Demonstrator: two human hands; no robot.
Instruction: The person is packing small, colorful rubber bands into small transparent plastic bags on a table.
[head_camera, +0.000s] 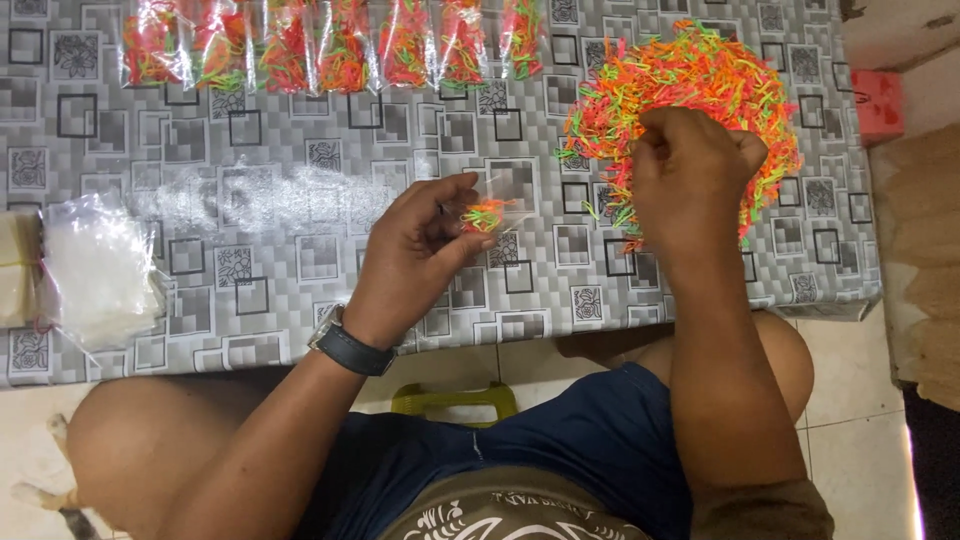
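Left hand (420, 245): pinches a small clear bag (487, 214) partly filled with bands, above the table's (300, 250) middle.
Right hand (690, 175): closed, fingers gathering in the loose band pile (700, 75) near the far right corner.
Filled packets (330, 45): row along the far edge.
Empty bags (100, 265): clear stack by the left edge.

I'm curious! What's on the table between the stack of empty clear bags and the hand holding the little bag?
Nothing: in the head view, only bare patterned tablecloth lies between the empty bags and the left hand.

Open tabletop (290, 215) ahead of your left hand (420, 250), filled packets (330, 45) lining the far edge, loose band heap (690, 85) crowding the far right corner, clear bag stack (95, 270) blocking the left edge.
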